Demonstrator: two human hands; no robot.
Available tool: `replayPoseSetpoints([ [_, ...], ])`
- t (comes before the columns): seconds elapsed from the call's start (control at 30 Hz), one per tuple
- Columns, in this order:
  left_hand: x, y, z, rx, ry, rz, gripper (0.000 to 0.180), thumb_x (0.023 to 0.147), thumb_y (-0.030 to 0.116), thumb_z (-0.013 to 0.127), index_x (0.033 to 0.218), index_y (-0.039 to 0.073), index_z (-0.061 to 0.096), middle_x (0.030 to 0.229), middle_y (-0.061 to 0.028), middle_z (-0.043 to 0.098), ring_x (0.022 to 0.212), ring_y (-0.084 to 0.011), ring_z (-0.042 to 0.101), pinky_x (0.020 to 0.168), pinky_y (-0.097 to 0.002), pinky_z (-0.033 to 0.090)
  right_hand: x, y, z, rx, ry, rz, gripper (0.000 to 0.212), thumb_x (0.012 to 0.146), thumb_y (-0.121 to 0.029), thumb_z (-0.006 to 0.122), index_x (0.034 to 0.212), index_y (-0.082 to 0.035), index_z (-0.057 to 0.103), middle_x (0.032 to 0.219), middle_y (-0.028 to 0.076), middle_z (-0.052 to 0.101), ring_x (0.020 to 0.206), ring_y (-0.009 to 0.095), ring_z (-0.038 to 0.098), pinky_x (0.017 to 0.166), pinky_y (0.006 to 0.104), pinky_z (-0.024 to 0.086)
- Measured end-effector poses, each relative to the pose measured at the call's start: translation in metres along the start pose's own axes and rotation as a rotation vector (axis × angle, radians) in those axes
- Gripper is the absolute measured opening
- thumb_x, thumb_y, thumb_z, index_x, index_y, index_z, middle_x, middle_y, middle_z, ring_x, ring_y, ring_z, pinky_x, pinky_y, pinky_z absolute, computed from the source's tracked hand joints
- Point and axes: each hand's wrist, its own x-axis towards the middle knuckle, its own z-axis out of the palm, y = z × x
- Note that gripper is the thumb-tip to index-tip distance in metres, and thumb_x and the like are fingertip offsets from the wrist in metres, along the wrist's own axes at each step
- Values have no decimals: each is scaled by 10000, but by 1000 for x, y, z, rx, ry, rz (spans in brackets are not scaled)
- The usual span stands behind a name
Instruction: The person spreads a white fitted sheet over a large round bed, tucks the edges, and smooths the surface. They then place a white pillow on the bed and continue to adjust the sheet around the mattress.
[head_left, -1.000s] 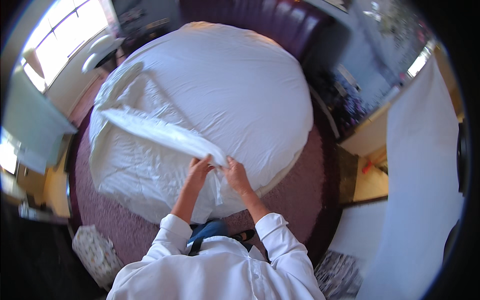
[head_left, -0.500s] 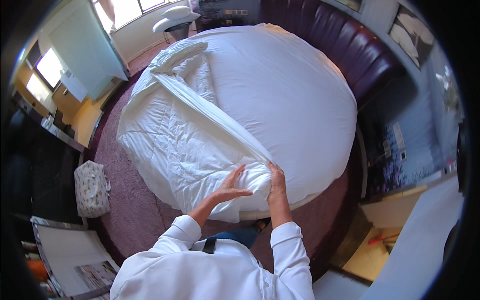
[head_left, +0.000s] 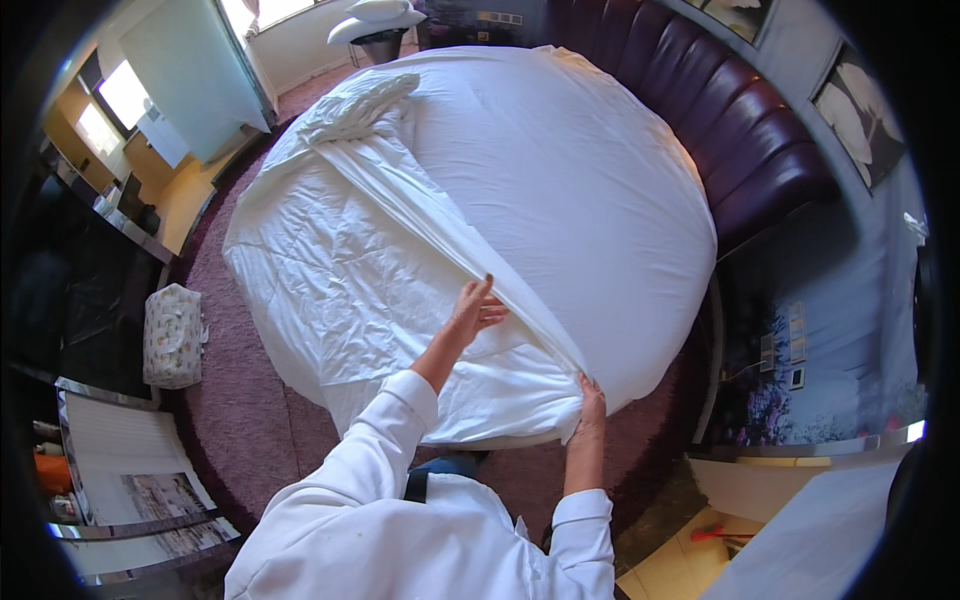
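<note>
A white duvet (head_left: 300,265) lies over the left part of a round bed, its folded edge running slantwise from the far left to the near right. The white bed sheet (head_left: 560,180) shows smooth on the other side of that edge. My right hand (head_left: 591,408) grips the duvet's near corner at the bed's front rim. My left hand (head_left: 476,312) is beside the folded edge, fingers spread and thumb raised, holding nothing. At the far left end, the duvet is bunched in a thick roll.
A dark purple padded headboard (head_left: 690,80) curves behind the bed at the far right. White pillows (head_left: 376,22) rest on a stand at the back. A patterned bag (head_left: 173,337) stands on the purple carpet (head_left: 240,420) at the left. Picture frames hang on the right wall.
My right hand has pulled the duvet corner to the right and nearer to me. My left hand has moved forward along the folded edge, which now looks straighter and tauter.
</note>
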Motion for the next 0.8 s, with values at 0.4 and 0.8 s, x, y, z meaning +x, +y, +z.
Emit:
replayPoseSetpoints([
  [0.4, 72, -1, 73, 117, 434, 342, 281, 841, 122, 615, 1098, 145, 502, 802, -22, 568, 620, -133, 526, 421, -301, 404, 50, -21, -61, -207, -294, -79, 236, 872, -134, 591, 1049, 19, 625, 938, 7, 634, 848, 82, 538, 774, 237, 431],
  [0.8, 74, -40, 220, 121, 370, 559, 163, 850, 100, 608, 1002, 74, 555, 836, -9, 594, 711, -120, 532, 602, -303, 462, 99, -115, -154, -316, -364, -78, 308, 895, -155, 572, 1134, 40, 582, 1046, 33, 611, 906, 123, 539, 833, 243, 418],
])
